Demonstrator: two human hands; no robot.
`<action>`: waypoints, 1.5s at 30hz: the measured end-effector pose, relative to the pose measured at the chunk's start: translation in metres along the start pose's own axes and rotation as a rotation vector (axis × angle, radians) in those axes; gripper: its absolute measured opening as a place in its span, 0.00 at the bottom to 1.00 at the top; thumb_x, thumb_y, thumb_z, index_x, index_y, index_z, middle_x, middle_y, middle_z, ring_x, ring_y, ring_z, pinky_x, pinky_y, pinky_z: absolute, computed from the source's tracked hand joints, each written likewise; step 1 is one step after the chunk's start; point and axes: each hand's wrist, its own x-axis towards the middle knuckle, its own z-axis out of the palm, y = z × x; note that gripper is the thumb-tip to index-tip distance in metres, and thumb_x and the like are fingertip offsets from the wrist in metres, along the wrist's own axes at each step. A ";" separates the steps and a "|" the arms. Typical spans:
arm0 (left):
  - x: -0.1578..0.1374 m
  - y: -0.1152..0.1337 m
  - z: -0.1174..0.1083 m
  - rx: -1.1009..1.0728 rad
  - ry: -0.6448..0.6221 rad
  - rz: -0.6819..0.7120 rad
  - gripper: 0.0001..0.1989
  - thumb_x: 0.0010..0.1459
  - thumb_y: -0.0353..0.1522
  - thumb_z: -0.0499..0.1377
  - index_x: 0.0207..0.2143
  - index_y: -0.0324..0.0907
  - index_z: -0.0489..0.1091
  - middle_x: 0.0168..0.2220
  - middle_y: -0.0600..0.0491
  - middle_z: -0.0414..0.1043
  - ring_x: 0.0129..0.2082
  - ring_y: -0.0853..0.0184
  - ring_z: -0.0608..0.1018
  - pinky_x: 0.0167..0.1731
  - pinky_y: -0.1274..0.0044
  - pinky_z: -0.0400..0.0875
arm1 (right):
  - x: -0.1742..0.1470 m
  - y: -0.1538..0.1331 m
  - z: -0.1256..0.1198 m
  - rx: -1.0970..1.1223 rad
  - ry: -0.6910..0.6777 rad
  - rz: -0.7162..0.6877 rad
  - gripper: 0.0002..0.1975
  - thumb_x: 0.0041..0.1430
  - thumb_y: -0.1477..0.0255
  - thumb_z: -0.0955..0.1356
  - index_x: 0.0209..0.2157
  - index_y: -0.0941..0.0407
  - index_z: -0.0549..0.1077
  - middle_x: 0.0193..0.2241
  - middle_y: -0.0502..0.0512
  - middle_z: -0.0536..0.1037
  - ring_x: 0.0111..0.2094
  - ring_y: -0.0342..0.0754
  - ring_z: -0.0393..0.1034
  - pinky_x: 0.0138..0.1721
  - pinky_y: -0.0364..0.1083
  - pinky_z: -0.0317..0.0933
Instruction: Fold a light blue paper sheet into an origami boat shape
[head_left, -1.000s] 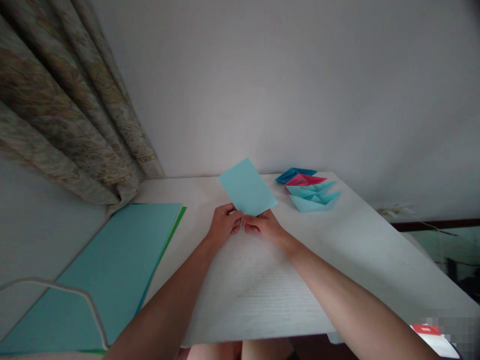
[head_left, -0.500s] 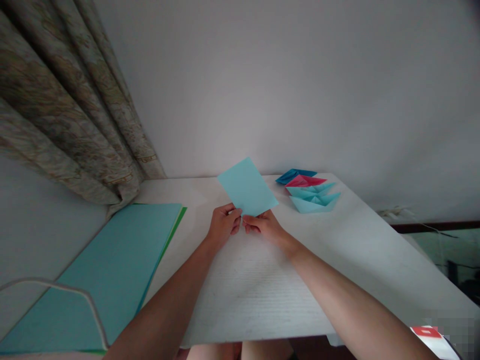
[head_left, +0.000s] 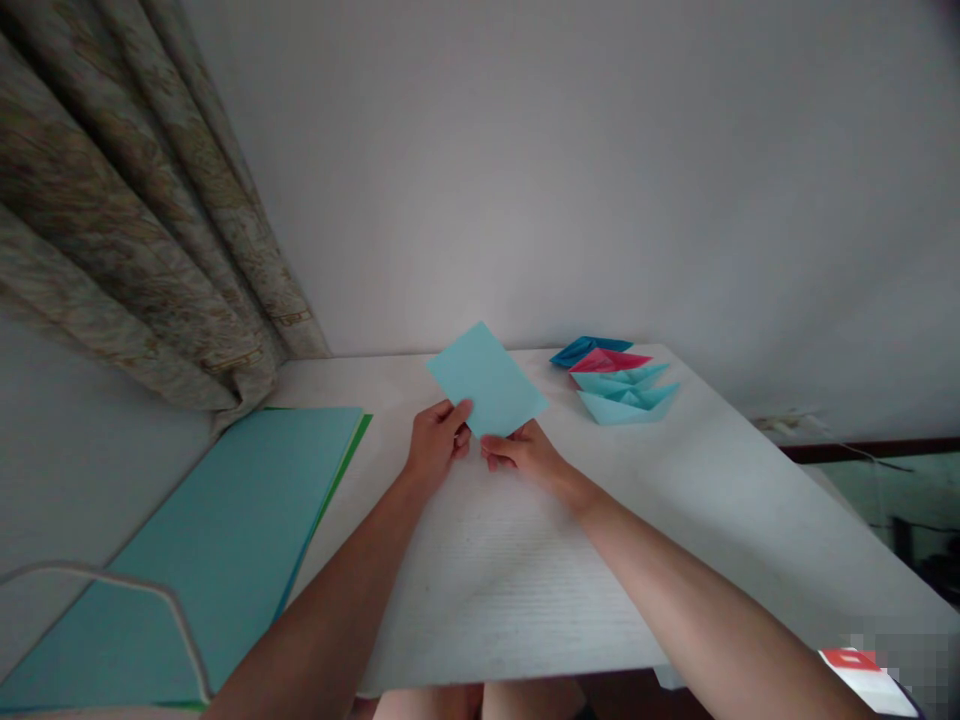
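Note:
A light blue sheet of paper (head_left: 489, 378) is held up over the table, one corner pointing away from me and one toward me. My left hand (head_left: 438, 437) pinches its lower left edge, thumb on top and fingers underneath. Near the bottom corner my right hand (head_left: 525, 452) grips the same sheet between thumb and curled fingers. The fingers beneath the paper are partly hidden. Both hands are just above the white tabletop (head_left: 510, 580).
Folded paper boats stand at the back right: a dark blue one (head_left: 589, 350), a pink one (head_left: 609, 360) and light blue ones (head_left: 628, 403). Large coloured sheets (head_left: 225, 540) lie at left, crossed by a white cable (head_left: 169, 590). A curtain (head_left: 150, 200) hangs at left.
The sheet has shifted slightly left and toward me. My left hand has slid up along its left edge, away from the bottom corner and a little apart from my right hand.

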 end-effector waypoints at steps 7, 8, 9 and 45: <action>-0.001 -0.007 -0.003 0.194 -0.075 0.026 0.20 0.48 0.45 0.67 0.21 0.38 0.68 0.13 0.57 0.65 0.10 0.76 0.63 0.10 0.83 0.54 | 0.001 0.000 0.001 0.029 0.079 -0.068 0.13 0.43 0.60 0.72 0.24 0.55 0.71 0.21 0.50 0.72 0.20 0.42 0.59 0.20 0.43 0.50; 0.000 -0.007 -0.004 0.205 -0.068 0.035 0.19 0.48 0.44 0.66 0.21 0.38 0.68 0.14 0.55 0.67 0.10 0.74 0.65 0.11 0.82 0.57 | 0.001 0.001 0.000 0.012 0.062 -0.065 0.14 0.43 0.60 0.73 0.24 0.55 0.72 0.21 0.50 0.72 0.20 0.42 0.59 0.21 0.43 0.50; 0.000 -0.007 -0.004 0.210 -0.047 0.044 0.19 0.48 0.44 0.67 0.20 0.37 0.69 0.15 0.53 0.69 0.11 0.73 0.68 0.12 0.81 0.60 | 0.002 0.001 -0.001 -0.017 0.054 -0.060 0.14 0.43 0.59 0.73 0.23 0.55 0.72 0.19 0.49 0.71 0.20 0.42 0.58 0.21 0.43 0.49; -0.007 0.000 0.010 0.353 0.360 0.223 0.08 0.50 0.32 0.67 0.27 0.40 0.69 0.18 0.59 0.67 0.07 0.76 0.61 0.05 0.82 0.50 | 0.008 -0.004 -0.021 0.199 0.416 0.059 0.13 0.33 0.66 0.76 0.15 0.58 0.71 0.14 0.46 0.65 0.14 0.35 0.45 0.17 0.43 0.35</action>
